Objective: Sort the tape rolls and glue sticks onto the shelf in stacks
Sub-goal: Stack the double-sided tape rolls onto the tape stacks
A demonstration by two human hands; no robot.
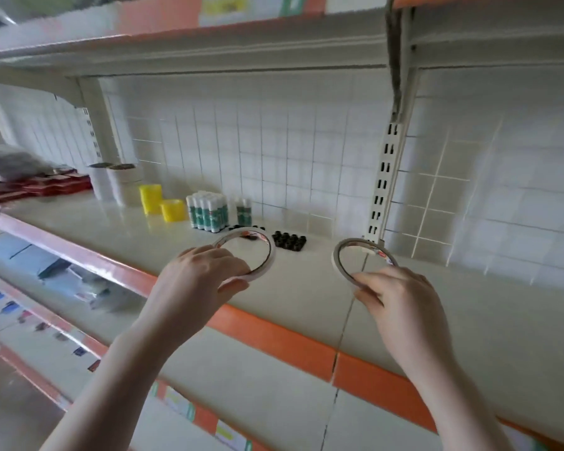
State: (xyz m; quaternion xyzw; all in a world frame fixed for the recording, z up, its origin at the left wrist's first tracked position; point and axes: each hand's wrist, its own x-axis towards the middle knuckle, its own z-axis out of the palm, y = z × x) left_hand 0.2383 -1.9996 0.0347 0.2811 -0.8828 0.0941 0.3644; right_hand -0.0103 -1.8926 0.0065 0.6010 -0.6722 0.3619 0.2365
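Gripping a thin tape roll [258, 252] by its near rim, the left hand [197, 275] holds it above the shelf [469, 320] near the front edge; the right hand [401, 297] pinches a second roll [342, 255] alongside. Glue sticks [207, 211] stand towards the shelf's back edge.

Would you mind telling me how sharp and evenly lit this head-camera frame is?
Head view: soft overall; the left edge with the red boxes is motion-smeared, the wide lens bows the shelf edges, and the shelf top shows pale sheen. The left hand and right hand, each holding a tape ring, are fairly sharp.
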